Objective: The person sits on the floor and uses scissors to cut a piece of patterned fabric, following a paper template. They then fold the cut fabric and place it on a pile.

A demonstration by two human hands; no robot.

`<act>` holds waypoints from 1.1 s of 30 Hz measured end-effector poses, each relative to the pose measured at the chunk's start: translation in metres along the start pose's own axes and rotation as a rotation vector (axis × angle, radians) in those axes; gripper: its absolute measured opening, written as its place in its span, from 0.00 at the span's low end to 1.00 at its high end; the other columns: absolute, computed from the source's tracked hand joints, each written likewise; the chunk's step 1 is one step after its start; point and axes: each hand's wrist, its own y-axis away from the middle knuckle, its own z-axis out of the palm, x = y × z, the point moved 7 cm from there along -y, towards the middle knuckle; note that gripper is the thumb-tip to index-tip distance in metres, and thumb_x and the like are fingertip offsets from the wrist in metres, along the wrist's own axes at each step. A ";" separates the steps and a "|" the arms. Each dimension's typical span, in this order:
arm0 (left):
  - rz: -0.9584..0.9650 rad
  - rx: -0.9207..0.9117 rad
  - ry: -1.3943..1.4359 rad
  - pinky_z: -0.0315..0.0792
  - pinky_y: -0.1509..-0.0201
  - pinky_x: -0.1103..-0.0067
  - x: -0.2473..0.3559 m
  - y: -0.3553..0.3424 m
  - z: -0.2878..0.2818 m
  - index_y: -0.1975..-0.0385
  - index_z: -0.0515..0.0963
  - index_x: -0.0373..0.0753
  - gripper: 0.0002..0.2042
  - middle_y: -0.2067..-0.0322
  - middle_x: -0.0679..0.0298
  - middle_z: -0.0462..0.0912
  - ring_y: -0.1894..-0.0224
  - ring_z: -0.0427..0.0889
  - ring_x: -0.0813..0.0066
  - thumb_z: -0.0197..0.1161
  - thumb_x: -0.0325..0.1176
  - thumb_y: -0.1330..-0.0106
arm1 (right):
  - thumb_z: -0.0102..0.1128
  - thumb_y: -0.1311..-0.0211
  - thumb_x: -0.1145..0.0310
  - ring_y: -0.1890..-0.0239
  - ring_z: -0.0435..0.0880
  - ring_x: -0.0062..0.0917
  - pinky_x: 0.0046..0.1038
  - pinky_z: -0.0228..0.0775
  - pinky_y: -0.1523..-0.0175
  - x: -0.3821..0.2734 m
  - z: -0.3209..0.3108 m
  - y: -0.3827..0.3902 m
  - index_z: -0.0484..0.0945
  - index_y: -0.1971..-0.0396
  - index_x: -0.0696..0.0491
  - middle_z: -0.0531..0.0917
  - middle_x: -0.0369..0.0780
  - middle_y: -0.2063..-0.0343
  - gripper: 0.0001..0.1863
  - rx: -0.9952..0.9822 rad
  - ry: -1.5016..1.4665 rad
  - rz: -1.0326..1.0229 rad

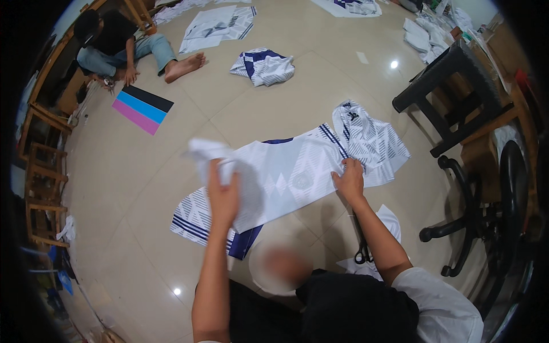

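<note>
My left hand is closed on a lifted white fabric piece, whose upper part is smeared by motion. Under it a white jersey panel with pale grey print and navy stripes lies spread on the floor. At the panel's right edge, my right hand pinches the cloth between thumb and fingers. Beside that hand lies a patterned white-and-grey piece, partly folded. A striped sleeve piece and a navy strip stick out from below the panel on the left.
Black-handled scissors lie by my right forearm, near white scraps. A bundled jersey piece and a striped colour sheet are farther off. Another person sits at the far left. A black stool stands at right.
</note>
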 end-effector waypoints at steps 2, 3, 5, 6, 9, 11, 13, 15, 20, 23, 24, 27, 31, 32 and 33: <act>0.018 -0.342 0.281 0.76 0.36 0.73 0.046 0.019 0.066 0.30 0.66 0.34 0.26 0.32 0.47 0.75 0.38 0.83 0.63 0.66 0.32 0.25 | 0.76 0.44 0.72 0.51 0.82 0.45 0.41 0.75 0.44 0.008 0.002 -0.003 0.79 0.53 0.61 0.80 0.50 0.54 0.21 -0.038 -0.119 0.051; 0.126 -0.373 0.393 0.75 0.34 0.74 0.056 0.028 0.084 0.30 0.65 0.33 0.26 0.34 0.46 0.77 0.35 0.82 0.63 0.64 0.30 0.24 | 0.76 0.44 0.72 0.52 0.83 0.45 0.40 0.75 0.45 0.009 0.007 -0.004 0.79 0.52 0.61 0.81 0.50 0.55 0.22 -0.063 -0.185 0.075; 0.133 -0.539 0.348 0.77 0.34 0.69 0.062 0.044 0.103 0.30 0.65 0.34 0.25 0.36 0.46 0.80 0.33 0.81 0.58 0.62 0.29 0.23 | 0.75 0.40 0.67 0.54 0.85 0.43 0.39 0.76 0.46 0.028 0.011 -0.005 0.80 0.52 0.62 0.84 0.50 0.58 0.21 -0.129 -0.276 0.173; 0.076 -0.614 0.323 0.77 0.33 0.66 0.056 0.049 0.106 0.31 0.66 0.34 0.22 0.37 0.46 0.81 0.33 0.81 0.57 0.60 0.26 0.22 | 0.75 0.38 0.65 0.56 0.86 0.42 0.38 0.77 0.47 0.038 0.012 -0.006 0.81 0.51 0.62 0.86 0.50 0.60 0.21 -0.160 -0.319 0.224; 0.067 -0.495 0.167 0.77 0.33 0.65 0.005 0.054 0.086 0.32 0.68 0.34 0.20 0.37 0.46 0.80 0.33 0.80 0.58 0.59 0.25 0.22 | 0.75 0.38 0.51 0.59 0.89 0.41 0.38 0.79 0.49 0.053 0.017 -0.017 0.84 0.55 0.62 0.89 0.50 0.65 0.27 -0.187 -0.496 0.478; -0.026 -0.382 0.155 0.76 0.34 0.67 -0.028 0.061 0.060 0.34 0.70 0.36 0.19 0.39 0.48 0.83 0.35 0.82 0.58 0.59 0.26 0.23 | 0.75 0.41 0.43 0.57 0.90 0.42 0.38 0.79 0.48 0.042 0.014 -0.022 0.85 0.57 0.62 0.89 0.51 0.63 0.32 -0.219 -0.300 0.424; -0.106 -0.290 0.152 0.76 0.34 0.68 -0.053 0.068 0.025 0.35 0.71 0.35 0.19 0.42 0.50 0.84 0.37 0.83 0.60 0.59 0.26 0.23 | 0.76 0.45 0.39 0.55 0.90 0.44 0.39 0.80 0.47 0.011 0.016 -0.025 0.86 0.58 0.62 0.90 0.52 0.61 0.36 -0.326 -0.125 0.346; -0.176 -0.237 0.171 0.75 0.34 0.70 -0.065 0.079 -0.003 0.36 0.72 0.34 0.17 0.44 0.52 0.85 0.37 0.82 0.64 0.59 0.27 0.22 | 0.78 0.49 0.38 0.53 0.90 0.47 0.40 0.81 0.47 -0.017 0.020 -0.024 0.86 0.59 0.61 0.90 0.53 0.60 0.37 -0.488 0.057 0.251; -0.328 -0.144 0.261 0.74 0.38 0.76 -0.102 0.100 -0.028 0.40 0.75 0.33 0.14 0.46 0.56 0.85 0.42 0.82 0.72 0.60 0.28 0.21 | 0.77 0.47 0.52 0.55 0.90 0.51 0.45 0.81 0.49 0.001 0.039 -0.036 0.84 0.60 0.63 0.90 0.54 0.59 0.28 -0.351 -0.080 0.099; -0.366 -0.068 0.261 0.74 0.41 0.78 -0.132 0.099 -0.041 0.43 0.77 0.32 0.13 0.49 0.59 0.85 0.47 0.81 0.75 0.61 0.29 0.21 | 0.75 0.44 0.59 0.59 0.90 0.47 0.43 0.80 0.52 -0.014 0.032 -0.044 0.84 0.58 0.64 0.89 0.54 0.61 0.23 -0.226 -0.360 0.107; -0.389 -0.051 0.265 0.74 0.41 0.78 -0.145 0.098 -0.047 0.43 0.78 0.32 0.13 0.49 0.60 0.85 0.47 0.81 0.76 0.61 0.29 0.21 | 0.74 0.43 0.61 0.60 0.90 0.45 0.41 0.80 0.53 -0.038 0.025 -0.042 0.84 0.57 0.65 0.89 0.54 0.62 0.22 -0.225 -0.469 0.105; -0.403 -0.042 0.241 0.74 0.41 0.78 -0.148 0.085 -0.040 0.44 0.78 0.32 0.12 0.50 0.60 0.85 0.48 0.82 0.75 0.62 0.29 0.22 | 0.72 0.39 0.68 0.59 0.88 0.28 0.32 0.79 0.52 -0.088 0.023 -0.037 0.83 0.51 0.64 0.90 0.47 0.61 0.20 -0.306 -0.774 0.052; -0.351 0.023 0.144 0.74 0.40 0.76 -0.153 0.076 -0.044 0.43 0.78 0.32 0.13 0.49 0.59 0.84 0.47 0.82 0.73 0.63 0.29 0.23 | 0.78 0.39 0.55 0.46 0.86 0.38 0.36 0.76 0.39 -0.179 0.023 -0.006 0.84 0.48 0.60 0.88 0.50 0.52 0.27 -0.753 -0.734 -0.292; -0.352 0.046 0.119 0.74 0.40 0.75 -0.156 0.076 -0.046 0.42 0.77 0.32 0.14 0.48 0.58 0.84 0.47 0.81 0.72 0.63 0.29 0.23 | 0.78 0.39 0.54 0.46 0.86 0.40 0.37 0.76 0.39 -0.178 0.032 -0.002 0.83 0.49 0.61 0.88 0.50 0.52 0.28 -0.667 -0.692 -0.305; -0.353 0.070 0.097 0.74 0.39 0.74 -0.160 0.078 -0.049 0.41 0.77 0.32 0.15 0.47 0.57 0.83 0.46 0.81 0.70 0.63 0.29 0.23 | 0.79 0.40 0.53 0.45 0.86 0.43 0.38 0.76 0.38 -0.174 0.042 -0.001 0.83 0.50 0.61 0.87 0.50 0.52 0.29 -0.583 -0.648 -0.320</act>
